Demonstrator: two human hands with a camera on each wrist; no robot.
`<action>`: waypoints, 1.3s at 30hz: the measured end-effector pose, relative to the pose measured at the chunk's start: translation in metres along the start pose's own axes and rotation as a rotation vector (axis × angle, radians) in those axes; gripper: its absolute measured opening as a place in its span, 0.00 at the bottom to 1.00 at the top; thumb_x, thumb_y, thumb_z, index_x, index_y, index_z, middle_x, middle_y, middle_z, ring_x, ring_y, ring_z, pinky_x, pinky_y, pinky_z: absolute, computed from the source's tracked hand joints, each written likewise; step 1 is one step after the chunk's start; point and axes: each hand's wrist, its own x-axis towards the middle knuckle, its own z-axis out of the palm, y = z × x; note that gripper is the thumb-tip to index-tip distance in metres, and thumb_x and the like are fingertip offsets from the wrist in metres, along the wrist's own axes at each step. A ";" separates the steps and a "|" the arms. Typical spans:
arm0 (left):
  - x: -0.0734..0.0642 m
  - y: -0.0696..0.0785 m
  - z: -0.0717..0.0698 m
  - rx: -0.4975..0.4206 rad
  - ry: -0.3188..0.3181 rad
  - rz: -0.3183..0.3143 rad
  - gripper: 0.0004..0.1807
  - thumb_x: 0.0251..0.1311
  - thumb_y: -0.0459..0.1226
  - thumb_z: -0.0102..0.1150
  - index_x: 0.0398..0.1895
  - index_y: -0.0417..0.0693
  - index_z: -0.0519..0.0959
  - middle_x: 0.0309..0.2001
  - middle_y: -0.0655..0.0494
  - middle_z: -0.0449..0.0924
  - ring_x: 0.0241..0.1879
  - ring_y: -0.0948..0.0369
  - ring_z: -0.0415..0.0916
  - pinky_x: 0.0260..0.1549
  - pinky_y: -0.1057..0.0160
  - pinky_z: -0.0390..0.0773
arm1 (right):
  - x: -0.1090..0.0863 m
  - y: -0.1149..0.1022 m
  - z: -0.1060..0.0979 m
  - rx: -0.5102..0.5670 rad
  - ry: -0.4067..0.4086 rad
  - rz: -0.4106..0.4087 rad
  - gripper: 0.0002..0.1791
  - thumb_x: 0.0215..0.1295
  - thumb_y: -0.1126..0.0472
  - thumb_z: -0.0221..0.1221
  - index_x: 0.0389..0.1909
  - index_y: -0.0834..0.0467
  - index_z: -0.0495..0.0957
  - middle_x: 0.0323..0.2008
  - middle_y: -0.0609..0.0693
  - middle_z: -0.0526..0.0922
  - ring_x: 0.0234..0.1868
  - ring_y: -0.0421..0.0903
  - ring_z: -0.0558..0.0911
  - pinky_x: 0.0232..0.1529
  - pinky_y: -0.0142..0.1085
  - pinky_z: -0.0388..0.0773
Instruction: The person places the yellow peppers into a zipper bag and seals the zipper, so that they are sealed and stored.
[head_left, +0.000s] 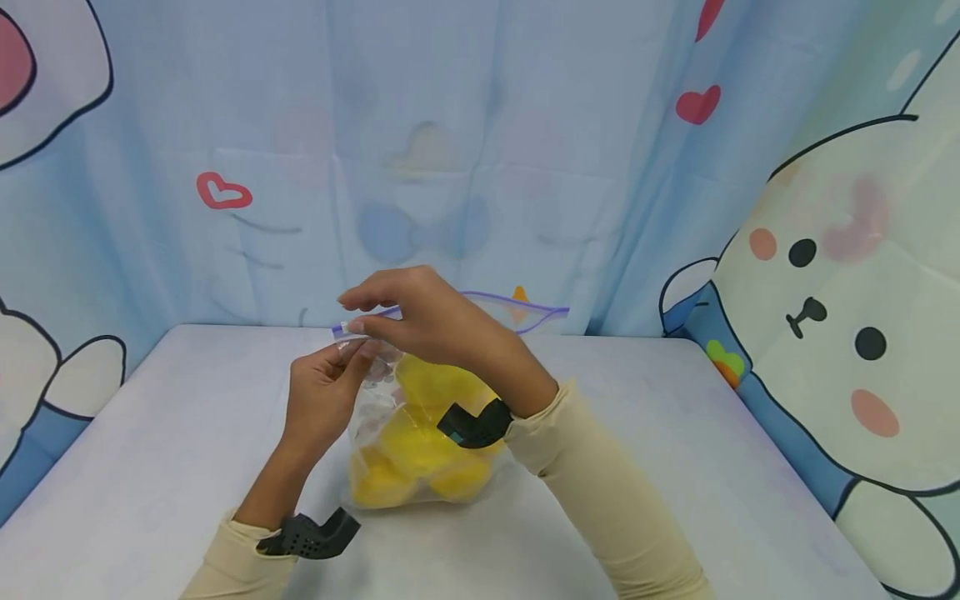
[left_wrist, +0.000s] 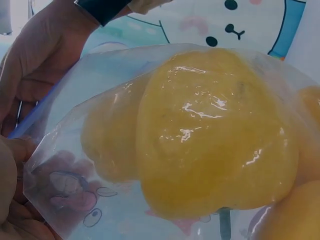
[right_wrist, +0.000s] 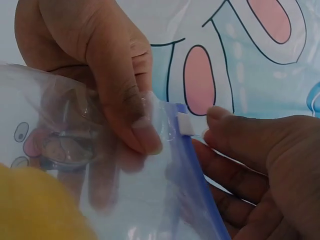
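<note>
A clear zip bag (head_left: 369,421) with a purple zip strip (head_left: 555,311) stands on the table, filled with several yellow bell peppers (head_left: 420,437). A green stem (left_wrist: 225,224) shows below one pepper in the left wrist view. My left hand (head_left: 321,396) pinches the bag's upper left corner between thumb and fingers. A white slider (right_wrist: 185,124) sits at that end of the strip. My right hand (head_left: 442,325) is over the bag's top, its thumb tip close beside the slider and its other fingers behind the strip. Toward the right, the bag's mouth gapes.
The white table (head_left: 637,417) carries the bag. A blue curtain (head_left: 525,167) with cartoon prints hangs behind it and along both sides. Each wrist wears a black camera mount, the right one (head_left: 476,423) overlapping the peppers in the head view.
</note>
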 end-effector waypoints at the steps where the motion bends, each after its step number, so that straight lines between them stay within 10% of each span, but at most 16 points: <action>1: 0.000 0.000 0.000 0.001 0.001 0.005 0.12 0.65 0.33 0.58 0.44 0.33 0.84 0.33 0.42 0.85 0.31 0.62 0.83 0.36 0.66 0.82 | 0.001 0.000 0.001 -0.008 -0.011 0.005 0.15 0.66 0.66 0.60 0.52 0.64 0.81 0.47 0.51 0.84 0.44 0.40 0.80 0.46 0.29 0.76; 11: 0.000 0.003 -0.001 0.020 -0.020 0.044 0.11 0.67 0.31 0.55 0.44 0.32 0.83 0.32 0.43 0.84 0.30 0.61 0.80 0.34 0.66 0.81 | -0.002 0.008 0.005 -0.007 0.017 0.005 0.10 0.65 0.67 0.60 0.44 0.62 0.85 0.40 0.48 0.86 0.39 0.37 0.81 0.41 0.25 0.76; 23: -0.002 0.007 0.002 -0.004 0.226 0.186 0.10 0.65 0.30 0.56 0.42 0.31 0.83 0.34 0.43 0.85 0.30 0.64 0.81 0.33 0.72 0.79 | -0.002 0.011 0.008 -0.002 0.094 -0.026 0.10 0.66 0.68 0.59 0.44 0.61 0.86 0.37 0.47 0.85 0.29 0.38 0.75 0.32 0.29 0.74; 39: -0.002 0.017 0.002 -0.033 0.290 0.210 0.09 0.63 0.30 0.59 0.42 0.31 0.84 0.30 0.40 0.85 0.20 0.68 0.77 0.14 0.74 0.67 | -0.005 0.011 0.012 0.024 0.100 -0.076 0.09 0.65 0.71 0.58 0.42 0.63 0.85 0.35 0.48 0.84 0.27 0.38 0.73 0.30 0.29 0.73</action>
